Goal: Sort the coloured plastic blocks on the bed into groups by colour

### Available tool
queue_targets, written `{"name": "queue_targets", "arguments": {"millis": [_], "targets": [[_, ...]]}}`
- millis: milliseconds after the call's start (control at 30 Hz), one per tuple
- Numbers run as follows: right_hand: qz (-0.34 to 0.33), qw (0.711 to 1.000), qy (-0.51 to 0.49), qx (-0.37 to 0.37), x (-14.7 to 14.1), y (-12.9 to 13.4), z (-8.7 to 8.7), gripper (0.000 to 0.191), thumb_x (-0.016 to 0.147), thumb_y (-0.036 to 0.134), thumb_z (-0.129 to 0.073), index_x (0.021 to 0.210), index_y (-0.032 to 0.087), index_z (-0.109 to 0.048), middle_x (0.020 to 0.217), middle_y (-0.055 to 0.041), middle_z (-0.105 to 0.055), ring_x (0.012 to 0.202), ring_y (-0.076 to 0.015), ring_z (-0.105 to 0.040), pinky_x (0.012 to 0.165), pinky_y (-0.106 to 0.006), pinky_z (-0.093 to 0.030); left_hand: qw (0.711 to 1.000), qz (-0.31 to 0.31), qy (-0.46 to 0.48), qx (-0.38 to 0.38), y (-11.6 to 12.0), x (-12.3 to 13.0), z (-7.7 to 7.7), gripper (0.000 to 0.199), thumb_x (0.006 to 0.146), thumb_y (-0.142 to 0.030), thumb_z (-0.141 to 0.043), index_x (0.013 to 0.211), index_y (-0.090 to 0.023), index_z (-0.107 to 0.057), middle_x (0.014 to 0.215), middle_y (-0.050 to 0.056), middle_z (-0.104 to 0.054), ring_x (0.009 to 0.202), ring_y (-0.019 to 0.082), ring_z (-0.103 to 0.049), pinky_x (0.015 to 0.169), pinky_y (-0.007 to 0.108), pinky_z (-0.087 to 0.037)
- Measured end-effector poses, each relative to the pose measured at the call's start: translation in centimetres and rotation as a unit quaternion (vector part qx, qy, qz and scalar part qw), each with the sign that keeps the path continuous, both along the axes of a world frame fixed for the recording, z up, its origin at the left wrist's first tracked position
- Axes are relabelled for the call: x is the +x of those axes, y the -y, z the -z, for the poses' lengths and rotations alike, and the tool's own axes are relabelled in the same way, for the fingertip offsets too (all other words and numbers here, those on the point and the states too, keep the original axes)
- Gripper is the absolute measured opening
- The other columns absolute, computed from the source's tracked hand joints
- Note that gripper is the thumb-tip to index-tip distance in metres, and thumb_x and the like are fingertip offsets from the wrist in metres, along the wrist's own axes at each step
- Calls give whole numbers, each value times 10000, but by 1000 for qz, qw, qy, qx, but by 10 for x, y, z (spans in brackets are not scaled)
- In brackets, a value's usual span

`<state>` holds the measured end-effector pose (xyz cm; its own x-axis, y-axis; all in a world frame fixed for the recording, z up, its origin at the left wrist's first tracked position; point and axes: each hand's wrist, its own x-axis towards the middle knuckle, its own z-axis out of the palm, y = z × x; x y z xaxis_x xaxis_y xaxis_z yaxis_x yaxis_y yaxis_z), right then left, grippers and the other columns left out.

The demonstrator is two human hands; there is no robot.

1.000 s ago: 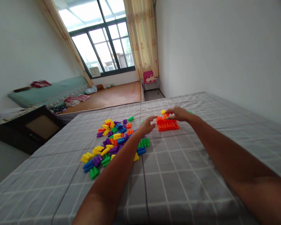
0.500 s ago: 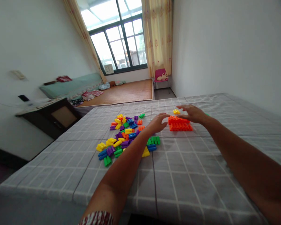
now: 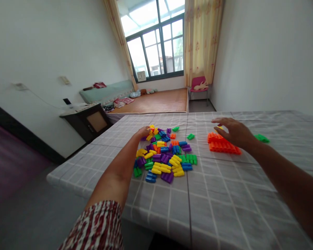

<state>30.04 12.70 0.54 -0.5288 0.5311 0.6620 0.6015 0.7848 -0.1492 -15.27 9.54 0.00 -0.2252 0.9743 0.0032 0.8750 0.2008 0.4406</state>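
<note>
My left hand [image 3: 142,132] reaches to the far left edge of a loose pile of coloured plastic building blocks. Its fingertips are at some yellow blocks [image 3: 151,131] there; how the fingers are bent is hidden. Over the right end of a built orange block structure [image 3: 224,145] hovers my right hand [image 3: 232,130], open, thumb and fingers apart. A yellow block [image 3: 219,128] shows partly behind its fingers. The pile holds purple blocks [image 3: 167,177], blue blocks [image 3: 151,176] and green blocks [image 3: 188,159], mostly ribbed pieces made of joined tubes.
Everything lies on a grey checked cloth [image 3: 219,205] covering the table. One green block [image 3: 190,136] sits between pile and structure, another green piece [image 3: 262,138] beyond my right forearm. Further back are a bed [image 3: 161,100], a dark cabinet [image 3: 95,121] and a pink chair [image 3: 198,83].
My left hand has moved left from beside the orange structure to the pile's far edge. The right hand stays over the structure. The camera view has swung left.
</note>
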Motion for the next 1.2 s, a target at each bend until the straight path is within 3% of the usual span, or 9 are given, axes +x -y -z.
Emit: {"name": "queue_targets", "arguments": {"millis": [233,333,433,533,667,733,867,1000,1200], "targets": [[-15,1000,21,-6,0,-4,10,316,898,309,-470,1151,227,-642,1167,-83,-668,1069,-264,-626,955,-441,-477,990,120,49,-58,20,-36,2,386,633,-155,-591,990,-142,-738,823,10,-718,750,167,-624,698,244,-504],[-22,999,21,-11,-2,-2,11,294,903,304,-467,1119,232,-653,1155,-75,-674,1067,-255,-629,958,-436,-477,993,99,-31,-58,28,-45,-2,327,630,-138,-572,895,-156,-762,793,15,-726,753,177,-633,726,256,-504],[-29,999,23,-10,-7,1,12,283,899,298,-469,1090,228,-665,1149,-73,-679,1061,-252,-633,957,-430,-479,994,61,-87,5,27,-37,0,355,675,-138,-552,964,-174,-754,958,45,-742,925,211,-637,855,284,-487],[-34,999,26,-10,-8,3,12,278,896,285,-470,1077,225,-672,1146,-72,-682,1058,-248,-636,949,-426,-487,990,103,-99,19,21,-22,9,476,701,-152,-564,1159,-200,-684,1139,49,-702,1025,220,-624,927,299,-468],[-32,999,13,-9,-3,5,6,270,886,272,-484,1070,227,-676,1133,-67,-688,1046,-241,-641,938,-423,-498,984,124,-129,-23,14,-10,18,471,679,-206,-648,1149,-217,-687,1087,63,-714,978,250,-655,895,313,-492],[-26,999,-14,-16,-1,6,0,269,878,277,-495,1067,228,-680,1123,-68,-691,1010,-240,-654,917,-425,-511,987,113,-117,12,12,-4,16,465,659,-215,-684,1124,-222,-690,1088,61,-709,1015,259,-643,918,323,-484],[-32,995,-64,-75,-4,12,-13,276,868,301,-520,1084,229,-678,1080,-62,-702,829,-205,-681,773,-377,-562,975,196,72,76,13,32,-1,613,650,-195,-701,1250,-155,-585,1153,102,-669,1045,240,-629,920,353,-494],[-113,980,-74,-144,-12,25,-23,309,866,327,-549,1143,245,-660,1102,-57,-692,789,-171,-672,708,-322,-568,907,344,244,2,26,101,-25,625,690,-270,-741,1277,-144,-567,1155,105,-661,1054,224,-620,925,358,-486],[-262,941,-20,-212,-9,47,-42,433,832,363,-624,1259,293,-606,1351,-73,-554,909,-165,-642,739,-305,-550,834,393,379,-82,40,181,-44,679,722,-328,-766,1338,-178,-522,1216,148,-636,1087,235,-607,911,352,-471]]}}
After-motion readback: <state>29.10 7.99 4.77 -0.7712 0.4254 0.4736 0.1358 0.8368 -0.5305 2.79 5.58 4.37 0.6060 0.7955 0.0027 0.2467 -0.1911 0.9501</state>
